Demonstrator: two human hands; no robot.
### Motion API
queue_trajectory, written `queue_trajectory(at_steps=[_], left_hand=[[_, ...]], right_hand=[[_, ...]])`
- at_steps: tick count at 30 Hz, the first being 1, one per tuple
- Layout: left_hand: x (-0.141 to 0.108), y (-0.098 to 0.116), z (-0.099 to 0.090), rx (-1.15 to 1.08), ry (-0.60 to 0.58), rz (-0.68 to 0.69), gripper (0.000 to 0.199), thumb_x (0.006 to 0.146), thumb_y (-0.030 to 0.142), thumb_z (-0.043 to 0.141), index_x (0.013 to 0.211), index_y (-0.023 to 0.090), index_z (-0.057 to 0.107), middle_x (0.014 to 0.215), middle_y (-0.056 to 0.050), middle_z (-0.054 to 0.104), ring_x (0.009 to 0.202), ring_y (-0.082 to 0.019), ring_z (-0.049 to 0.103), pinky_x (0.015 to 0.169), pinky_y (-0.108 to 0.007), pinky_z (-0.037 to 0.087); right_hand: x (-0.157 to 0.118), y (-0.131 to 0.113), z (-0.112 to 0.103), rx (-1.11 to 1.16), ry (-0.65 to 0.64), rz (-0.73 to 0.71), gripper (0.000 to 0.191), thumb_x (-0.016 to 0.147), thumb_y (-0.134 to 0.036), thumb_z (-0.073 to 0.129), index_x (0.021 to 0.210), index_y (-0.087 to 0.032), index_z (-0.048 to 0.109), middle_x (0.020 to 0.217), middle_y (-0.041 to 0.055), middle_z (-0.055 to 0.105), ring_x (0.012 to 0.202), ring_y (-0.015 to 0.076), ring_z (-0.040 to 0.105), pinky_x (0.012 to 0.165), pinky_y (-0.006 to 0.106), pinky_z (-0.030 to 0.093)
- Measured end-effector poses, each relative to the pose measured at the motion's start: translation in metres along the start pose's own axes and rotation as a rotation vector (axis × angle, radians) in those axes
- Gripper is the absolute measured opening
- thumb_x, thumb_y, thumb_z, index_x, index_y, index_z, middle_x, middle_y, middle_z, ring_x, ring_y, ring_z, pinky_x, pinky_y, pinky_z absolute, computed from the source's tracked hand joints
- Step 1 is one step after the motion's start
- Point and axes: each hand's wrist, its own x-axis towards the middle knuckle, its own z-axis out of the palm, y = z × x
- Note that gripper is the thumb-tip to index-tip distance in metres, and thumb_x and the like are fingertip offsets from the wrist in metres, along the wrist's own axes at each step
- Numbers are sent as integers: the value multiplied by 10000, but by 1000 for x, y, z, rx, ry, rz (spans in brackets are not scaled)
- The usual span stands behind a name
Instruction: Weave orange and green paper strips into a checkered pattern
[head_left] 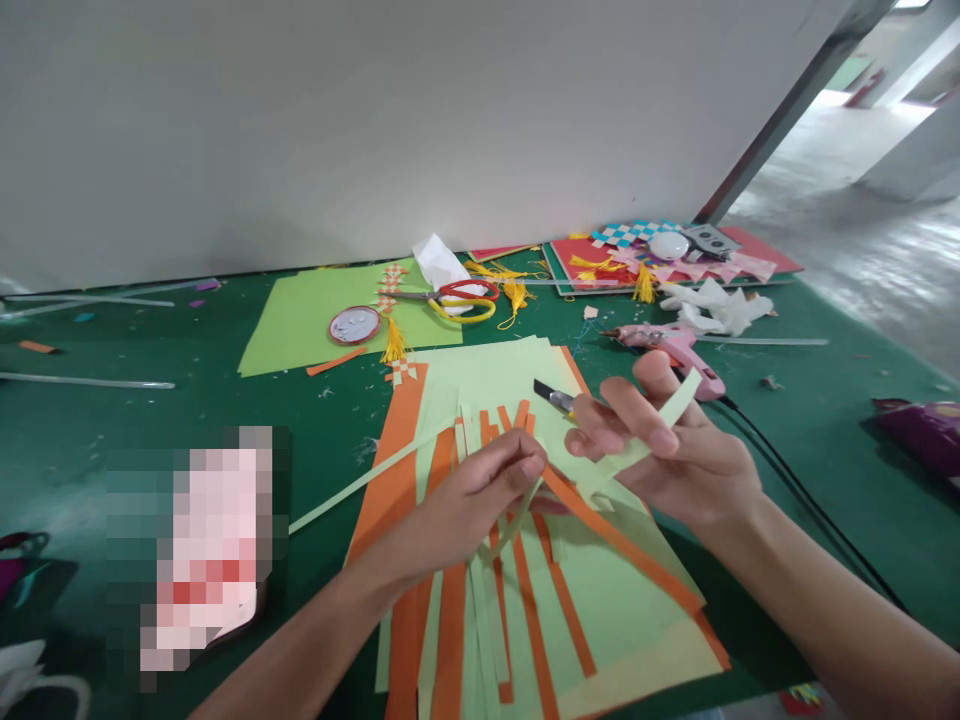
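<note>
two hands gripping paper strips above a green table

we are looking down at a green table [315,430] against a grey wall [337,130], with our two bare hands meeting near the middle. our left hand [480,490] is pinching an orange strip [615,535] between thumb and fingers; the strip is slanting down to the right, over a pale green sheet [637,620]. a thin green strip [523,512] is curling down from beneath the same hand. our right hand [694,455] is hovering just beside it, fingers bent, gripping a pale strip [679,400] whose tip is sticking up past them. its lower end is pointing toward the left hand, but we are not able to tell whether it is touching.

below our hands, more strips [452,640] in orange and green are lying roughly lengthwise on the sheet. a cutter [553,395] is resting just beyond the right fingers, and a pink glue gun [686,352] is lying behind that hand, its black cord [810,510] trailing to the right.

farther back, scissors [466,303] with red and yellow handles are overlapping a bright green sheet [300,315], near a round red-rimmed thing [355,325] and a yellow tassel [394,342]. crumpled tissue [716,305] is sitting behind the gun. at left, we are finding a pixelated pink object [217,530].
</note>
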Motion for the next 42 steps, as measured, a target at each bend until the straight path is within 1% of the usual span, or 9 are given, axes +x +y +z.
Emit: queue_trajectory(at_steps=[5, 10, 13, 19, 24, 31, 34, 36, 42], left_hand=[[1, 2, -2, -90, -46, -10, 289, 966, 473, 438, 873, 225, 553, 796, 24, 493, 613, -99, 351, 567, -216, 348], [1, 1, -3, -69, -60, -44, 313, 952, 491, 460, 833, 208, 518, 687, 36, 383, 598, -102, 375, 546, -217, 340], [2, 1, -2, -90, -83, -38, 306, 950, 482, 473, 826, 206, 519, 697, 33, 419, 613, -99, 426, 567, -214, 363], [3, -1, -2, -184, -66, -74, 299, 941, 484, 493, 899, 198, 568, 662, 47, 444, 605, -90, 503, 611, -220, 445], [4, -1, 2, -339, -144, -159, 285, 963, 471, 455, 861, 205, 465, 749, -16, 680, 704, -151, 701, 582, -216, 480], [7, -4, 4, -318, -1, -99, 258, 947, 448, 490, 882, 198, 484, 739, -15, 687, 625, -173, 711, 587, -272, 548], [8, -5, 3, -181, 66, -41, 233, 918, 408, 542, 830, 194, 508, 704, 5, 653, 602, -152, 677, 559, -246, 517], [9, -4, 3, -134, 125, -42, 219, 910, 397, 550, 824, 199, 513, 673, 25, 624, 582, -137, 654, 563, -239, 513], [9, -1, 4, -157, 223, -107, 261, 940, 462, 480, 858, 215, 493, 639, 43, 610, 539, -143, 674, 491, -212, 484]], right_hand=[[0, -1, 0, 16, 7, 24, 301, 775, -275, 712, 1011, -460, 702, 602, -35, 353, 700, 167, 529, 654, 333, 482], [1, 1, -3, -74, 24, 12, 296, 785, -278, 707, 1010, -470, 713, 612, -31, 420, 721, 172, 547, 722, 352, 493], [0, 0, -4, -106, 7, -12, 288, 827, -265, 665, 1041, -451, 709, 653, -22, 450, 766, 177, 565, 738, 352, 495], [0, -1, -1, -212, 96, 18, 234, 832, -265, 623, 1017, -395, 684, 703, -9, 459, 779, 201, 570, 643, 345, 496], [0, 1, -1, -297, 111, -37, 207, 836, -205, 609, 981, -323, 698, 719, 0, 488, 801, 194, 569, 733, 358, 492], [-4, 2, 0, -606, -67, -140, 299, 918, -204, 529, 1086, -363, 718, 760, 37, 604, 854, 235, 601, 816, 421, 488], [-4, 4, 4, -740, -290, -152, 398, 930, -125, 467, 1185, -353, 671, 936, 47, 702, 1030, 251, 607, 941, 474, 453], [-3, 6, 6, -818, -324, -196, 419, 919, -100, 486, 1223, -345, 639, 1073, 43, 708, 1132, 249, 579, 1001, 494, 423], [0, 7, 2, -1046, 145, -78, 248, 899, -293, 603, 1142, -266, 645, 1115, 62, 674, 1069, 235, 610, 953, 419, 456]])
